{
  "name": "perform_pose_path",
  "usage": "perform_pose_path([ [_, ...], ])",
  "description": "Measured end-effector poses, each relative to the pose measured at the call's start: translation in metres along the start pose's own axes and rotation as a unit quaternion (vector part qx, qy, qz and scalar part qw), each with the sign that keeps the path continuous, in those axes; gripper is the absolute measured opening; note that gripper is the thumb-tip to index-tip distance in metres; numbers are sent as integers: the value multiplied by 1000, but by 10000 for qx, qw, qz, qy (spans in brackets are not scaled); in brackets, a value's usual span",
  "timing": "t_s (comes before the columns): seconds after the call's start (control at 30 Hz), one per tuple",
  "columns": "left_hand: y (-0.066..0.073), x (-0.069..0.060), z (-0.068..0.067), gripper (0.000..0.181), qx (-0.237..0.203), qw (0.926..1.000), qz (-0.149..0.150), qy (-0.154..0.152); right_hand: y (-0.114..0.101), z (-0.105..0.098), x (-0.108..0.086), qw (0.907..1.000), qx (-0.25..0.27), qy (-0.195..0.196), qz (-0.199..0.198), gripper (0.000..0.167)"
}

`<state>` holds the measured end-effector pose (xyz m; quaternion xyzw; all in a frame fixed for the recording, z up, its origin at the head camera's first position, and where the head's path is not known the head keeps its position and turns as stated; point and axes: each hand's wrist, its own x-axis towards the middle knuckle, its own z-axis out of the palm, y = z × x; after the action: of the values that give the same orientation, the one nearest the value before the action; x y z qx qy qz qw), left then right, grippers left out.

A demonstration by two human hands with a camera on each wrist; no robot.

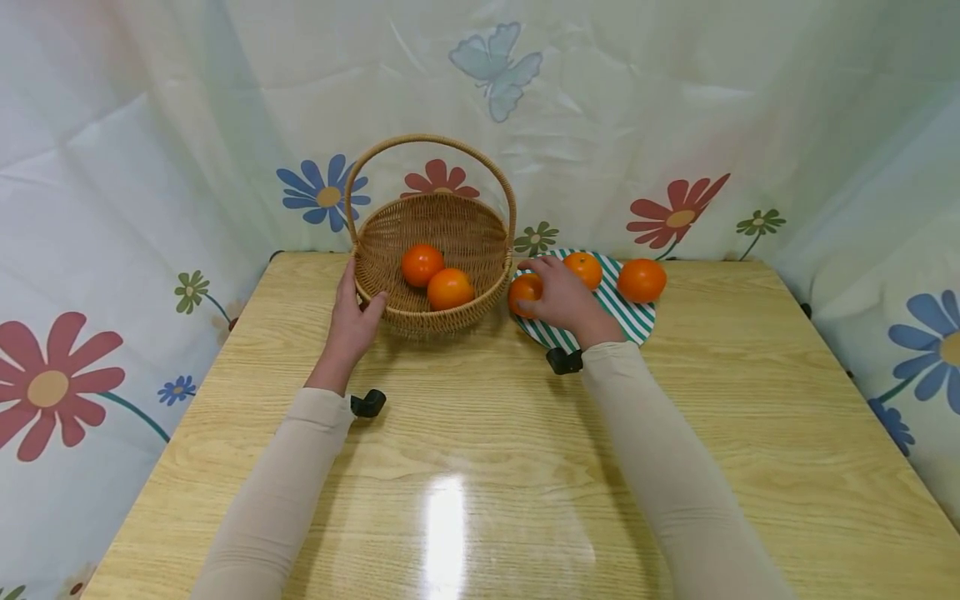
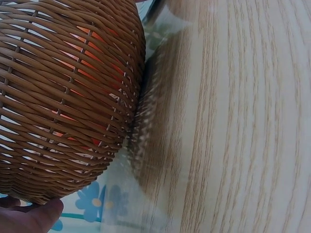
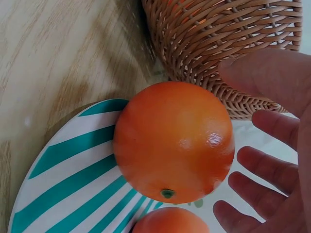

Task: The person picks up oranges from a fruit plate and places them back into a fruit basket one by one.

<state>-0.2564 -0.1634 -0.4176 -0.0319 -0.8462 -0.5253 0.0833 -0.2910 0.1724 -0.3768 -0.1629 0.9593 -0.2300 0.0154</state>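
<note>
A wicker basket [image 1: 431, 321] with a tall handle stands at the back, two orange fruits [image 1: 422, 265] inside it. My left hand [image 1: 351, 329] holds its left side, thumb near the front rim; in the left wrist view, the fingers and thumb [image 2: 46, 213] touch the weave [image 2: 63, 97]. Right of the basket, my right hand [image 1: 566, 302] is over the leftmost fruit [image 1: 525, 295] on a green-and-white striped plate [image 1: 636, 327]. In the right wrist view, the spread fingers [image 3: 265, 170] and thumb stand beside that fruit [image 3: 174, 141], with a gap between.
Another fruit [image 1: 583, 271] lies at the plate's back, and one more [image 1: 642, 281] at its right edge. A flowered curtain [image 1: 600, 125] hangs behind the wooden table [image 1: 480, 400]. Black wrist pieces [image 1: 367, 404] show by both cuffs.
</note>
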Motion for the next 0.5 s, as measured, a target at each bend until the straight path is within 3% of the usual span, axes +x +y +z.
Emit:
perform_pose_path([
  [0.5, 2, -2, 1, 81, 221, 9997, 61, 81, 8, 8, 4, 9996, -209, -158, 97, 67],
])
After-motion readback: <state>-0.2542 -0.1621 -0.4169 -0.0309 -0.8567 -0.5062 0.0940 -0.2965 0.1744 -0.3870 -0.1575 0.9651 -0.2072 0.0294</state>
